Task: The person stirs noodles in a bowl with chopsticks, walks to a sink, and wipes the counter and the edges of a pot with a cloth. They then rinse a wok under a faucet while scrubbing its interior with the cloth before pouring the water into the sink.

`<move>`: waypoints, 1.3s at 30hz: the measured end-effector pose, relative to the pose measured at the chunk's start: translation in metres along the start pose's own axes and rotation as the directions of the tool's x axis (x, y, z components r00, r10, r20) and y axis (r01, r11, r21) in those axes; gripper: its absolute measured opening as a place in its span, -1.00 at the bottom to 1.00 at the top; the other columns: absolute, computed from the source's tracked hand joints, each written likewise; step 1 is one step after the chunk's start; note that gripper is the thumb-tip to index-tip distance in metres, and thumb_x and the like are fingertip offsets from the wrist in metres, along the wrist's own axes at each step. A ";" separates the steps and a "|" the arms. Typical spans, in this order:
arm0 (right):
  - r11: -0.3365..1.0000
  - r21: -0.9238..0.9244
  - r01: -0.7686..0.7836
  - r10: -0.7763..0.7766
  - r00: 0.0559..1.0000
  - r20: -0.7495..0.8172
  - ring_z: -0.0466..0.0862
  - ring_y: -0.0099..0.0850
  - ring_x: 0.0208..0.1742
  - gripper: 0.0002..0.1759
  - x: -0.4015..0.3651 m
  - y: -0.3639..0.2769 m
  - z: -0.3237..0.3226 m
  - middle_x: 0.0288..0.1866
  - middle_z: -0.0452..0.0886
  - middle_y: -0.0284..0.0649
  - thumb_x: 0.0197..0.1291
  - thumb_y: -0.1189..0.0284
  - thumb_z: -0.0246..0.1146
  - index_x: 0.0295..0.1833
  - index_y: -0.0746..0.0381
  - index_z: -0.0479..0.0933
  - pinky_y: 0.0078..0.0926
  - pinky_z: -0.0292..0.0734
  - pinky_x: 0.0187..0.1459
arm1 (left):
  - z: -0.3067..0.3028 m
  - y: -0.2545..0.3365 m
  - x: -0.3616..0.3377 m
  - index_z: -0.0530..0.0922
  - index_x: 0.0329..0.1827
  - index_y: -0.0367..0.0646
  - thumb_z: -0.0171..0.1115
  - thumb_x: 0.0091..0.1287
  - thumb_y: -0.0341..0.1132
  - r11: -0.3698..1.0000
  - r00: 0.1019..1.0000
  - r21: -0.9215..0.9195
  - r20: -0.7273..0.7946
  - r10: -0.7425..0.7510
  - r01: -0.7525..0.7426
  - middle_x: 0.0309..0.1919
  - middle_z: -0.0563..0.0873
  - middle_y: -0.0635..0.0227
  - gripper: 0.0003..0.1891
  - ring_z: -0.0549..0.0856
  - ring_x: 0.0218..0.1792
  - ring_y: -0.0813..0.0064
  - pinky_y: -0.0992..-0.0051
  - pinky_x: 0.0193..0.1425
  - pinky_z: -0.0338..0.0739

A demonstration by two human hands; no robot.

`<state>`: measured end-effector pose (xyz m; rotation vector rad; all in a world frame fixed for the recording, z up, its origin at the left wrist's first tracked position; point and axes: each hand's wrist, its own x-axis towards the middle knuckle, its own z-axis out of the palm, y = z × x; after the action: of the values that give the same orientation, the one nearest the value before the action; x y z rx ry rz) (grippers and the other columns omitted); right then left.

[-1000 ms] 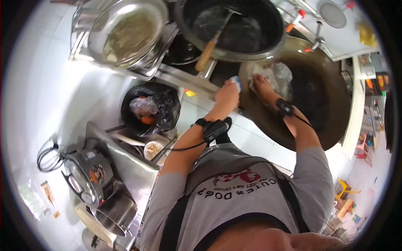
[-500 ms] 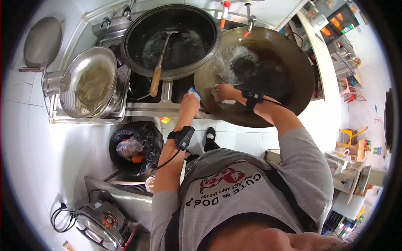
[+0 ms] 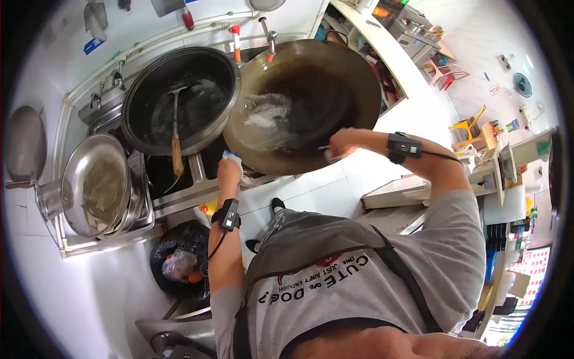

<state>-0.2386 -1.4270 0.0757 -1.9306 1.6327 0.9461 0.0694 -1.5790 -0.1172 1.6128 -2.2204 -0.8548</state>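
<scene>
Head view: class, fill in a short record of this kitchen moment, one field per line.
Left hand: grips the brown wok's rim through a blue-white cloth
Right hand: closed on a pale wad at the wok's near rim
Inside wok: foamy water
Beside it: black wok with a wooden-handled ladle
Floor: bin lined with a black bag

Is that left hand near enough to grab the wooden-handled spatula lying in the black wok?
Probably yes. The left hand rests on the brown wok's near rim, and the spatula pokes its handle over the black wok's edge just beside it, nothing between. The hand holds a cloth, though, so isn't free.
</scene>
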 end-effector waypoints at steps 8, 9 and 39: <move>0.684 -0.471 -0.557 0.586 0.804 -0.099 0.40 -0.12 0.09 -0.69 0.025 0.141 -0.004 -0.08 0.61 -0.29 0.07 0.24 0.16 -0.09 0.03 0.66 -0.14 0.28 -0.16 | -0.010 0.010 -0.010 0.45 -0.21 -0.47 -0.20 0.39 -0.13 0.985 0.990 -0.098 -0.003 -0.142 0.141 -0.17 0.58 -0.27 -0.54 0.57 -0.07 -0.14 0.10 0.04 0.43; 0.629 -0.514 -0.583 0.649 0.758 -0.067 0.38 -0.11 0.12 -0.68 0.015 0.129 -0.025 0.04 0.59 -0.31 0.19 0.25 0.06 -0.04 0.04 0.64 -0.11 0.27 -0.15 | -0.015 0.016 -0.016 0.46 -0.22 -0.45 -0.21 0.39 -0.13 0.983 0.988 -0.116 -0.031 -0.149 0.145 -0.18 0.58 -0.26 -0.55 0.57 -0.08 -0.15 0.08 0.04 0.42; 0.940 0.274 0.203 -0.049 0.875 -0.481 0.47 -0.12 0.14 -0.55 0.342 0.114 0.036 0.04 0.55 -0.11 0.19 0.09 0.08 0.13 0.05 0.46 -0.14 0.39 0.14 | -0.023 0.020 -0.028 0.40 -0.18 -0.43 -0.18 0.40 -0.13 0.974 0.980 -0.118 -0.010 -0.197 0.194 -0.25 0.56 -0.31 -0.58 0.54 -0.13 -0.25 0.05 -0.05 0.40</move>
<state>-0.3340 -1.6556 -0.1893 -2.1021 1.7452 0.1386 0.0755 -1.5552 -0.0837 1.7964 -1.9806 -0.9929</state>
